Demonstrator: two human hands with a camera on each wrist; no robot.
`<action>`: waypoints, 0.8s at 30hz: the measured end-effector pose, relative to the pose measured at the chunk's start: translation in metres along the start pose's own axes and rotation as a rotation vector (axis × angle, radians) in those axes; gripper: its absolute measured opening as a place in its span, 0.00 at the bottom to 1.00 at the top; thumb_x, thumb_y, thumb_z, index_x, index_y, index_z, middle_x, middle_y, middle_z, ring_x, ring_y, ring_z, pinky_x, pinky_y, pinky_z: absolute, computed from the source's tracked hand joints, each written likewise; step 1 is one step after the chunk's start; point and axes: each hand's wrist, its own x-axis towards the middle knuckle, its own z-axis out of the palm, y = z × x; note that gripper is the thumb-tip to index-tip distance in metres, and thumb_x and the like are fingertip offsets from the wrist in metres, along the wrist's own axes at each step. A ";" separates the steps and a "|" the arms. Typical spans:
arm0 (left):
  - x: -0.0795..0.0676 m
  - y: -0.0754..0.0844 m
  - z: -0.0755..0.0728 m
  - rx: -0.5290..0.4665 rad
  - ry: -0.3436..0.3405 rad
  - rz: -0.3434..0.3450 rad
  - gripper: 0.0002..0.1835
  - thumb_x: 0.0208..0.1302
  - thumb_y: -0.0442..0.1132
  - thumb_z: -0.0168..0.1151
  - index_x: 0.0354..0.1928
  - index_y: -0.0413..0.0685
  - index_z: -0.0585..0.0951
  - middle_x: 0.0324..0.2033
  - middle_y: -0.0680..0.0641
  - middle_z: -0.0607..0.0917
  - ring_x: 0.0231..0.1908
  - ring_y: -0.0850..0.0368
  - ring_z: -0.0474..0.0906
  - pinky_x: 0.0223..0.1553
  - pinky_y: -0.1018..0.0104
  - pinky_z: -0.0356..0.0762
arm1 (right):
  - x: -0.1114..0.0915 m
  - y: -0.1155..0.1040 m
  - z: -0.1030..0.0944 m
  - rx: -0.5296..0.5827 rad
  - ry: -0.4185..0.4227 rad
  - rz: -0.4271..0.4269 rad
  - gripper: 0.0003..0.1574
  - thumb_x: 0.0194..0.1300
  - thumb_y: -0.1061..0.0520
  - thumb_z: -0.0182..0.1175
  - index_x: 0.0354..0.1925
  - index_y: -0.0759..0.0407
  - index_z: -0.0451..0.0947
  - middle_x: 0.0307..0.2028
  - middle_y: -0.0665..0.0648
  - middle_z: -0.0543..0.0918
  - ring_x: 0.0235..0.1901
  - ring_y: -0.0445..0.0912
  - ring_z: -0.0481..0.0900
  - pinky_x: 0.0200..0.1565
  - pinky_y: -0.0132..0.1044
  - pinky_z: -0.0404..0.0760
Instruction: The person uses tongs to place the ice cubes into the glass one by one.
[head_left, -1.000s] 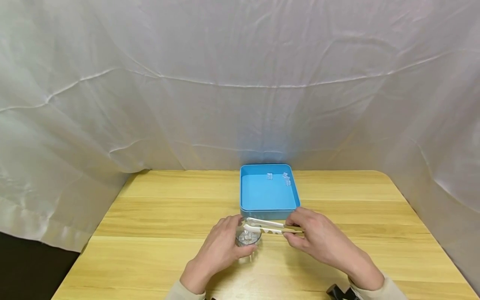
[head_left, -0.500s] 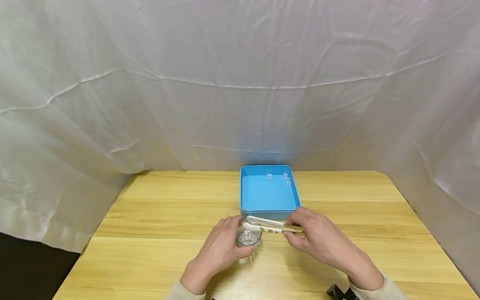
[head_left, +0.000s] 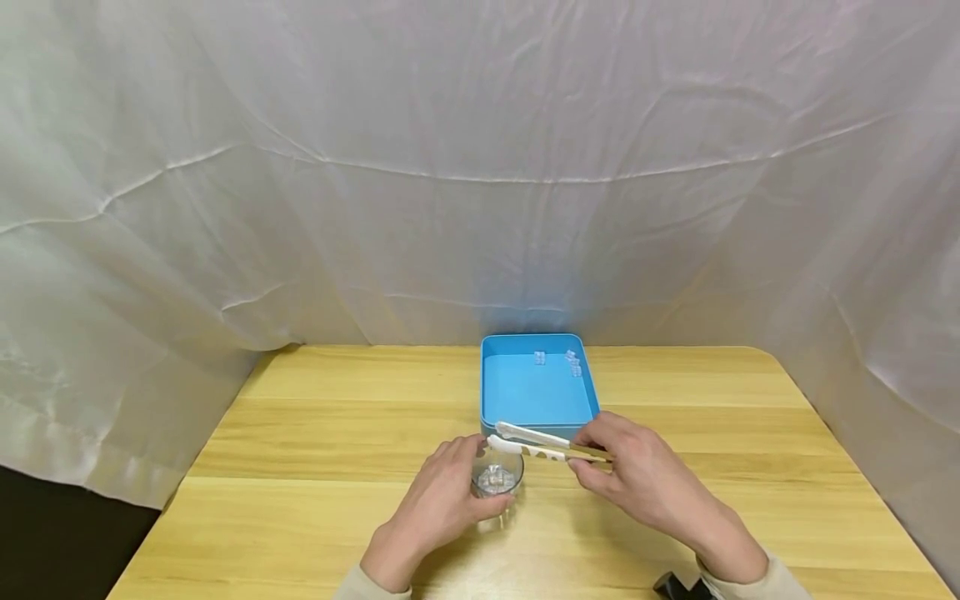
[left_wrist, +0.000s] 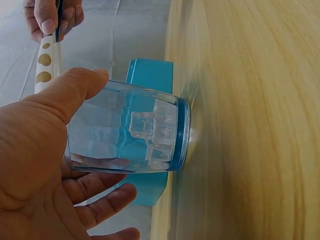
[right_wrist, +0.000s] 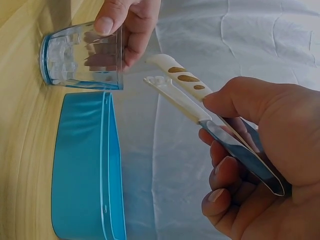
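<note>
My left hand [head_left: 438, 492] holds a clear drinking glass [left_wrist: 97, 127] with a blue-tinted base, thumb on one side and fingers on the other near the rim. The glass stands upright on the table. Several clear cubes [left_wrist: 160, 132] lie at its bottom. In my right hand [head_left: 641, 471] is a pair of tongs [right_wrist: 187, 79], metal with white, brown-spotted ends, pinched between thumb and fingers. The tongs' tips are spread apart above the far side of the glass's rim, and nothing shows between them.
Just behind the glass sits a blue open tray [head_left: 483, 387]. Several clear cubes [head_left: 574, 365] lie toward its right side, with another small cluster [head_left: 539, 358] near its back wall. A pale curtain [head_left: 450, 233] encloses the wooden table [head_left: 315, 450] at the back and sides.
The tongs' tips have lifted up slightly from the glass. My left hand and the glass have stayed in place, and the tray's contents look the same.
</note>
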 end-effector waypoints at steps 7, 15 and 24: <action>0.000 0.001 -0.001 -0.003 -0.001 0.000 0.45 0.56 0.59 0.80 0.69 0.40 0.75 0.58 0.44 0.84 0.56 0.50 0.80 0.64 0.44 0.77 | 0.001 0.000 0.000 0.001 0.042 0.021 0.09 0.65 0.56 0.74 0.38 0.43 0.83 0.36 0.37 0.80 0.37 0.32 0.80 0.38 0.32 0.84; 0.000 0.001 -0.001 -0.003 -0.001 -0.003 0.45 0.57 0.59 0.79 0.68 0.40 0.75 0.58 0.44 0.85 0.57 0.49 0.80 0.64 0.43 0.77 | 0.002 0.001 0.001 0.003 0.085 0.013 0.10 0.64 0.57 0.74 0.37 0.44 0.83 0.35 0.37 0.80 0.37 0.33 0.81 0.38 0.32 0.85; -0.002 0.000 0.001 0.003 0.004 0.008 0.45 0.56 0.59 0.80 0.68 0.39 0.75 0.58 0.44 0.85 0.57 0.48 0.81 0.64 0.43 0.78 | 0.001 0.000 0.002 0.011 0.102 0.033 0.10 0.63 0.59 0.75 0.36 0.45 0.83 0.34 0.38 0.79 0.38 0.36 0.85 0.38 0.32 0.86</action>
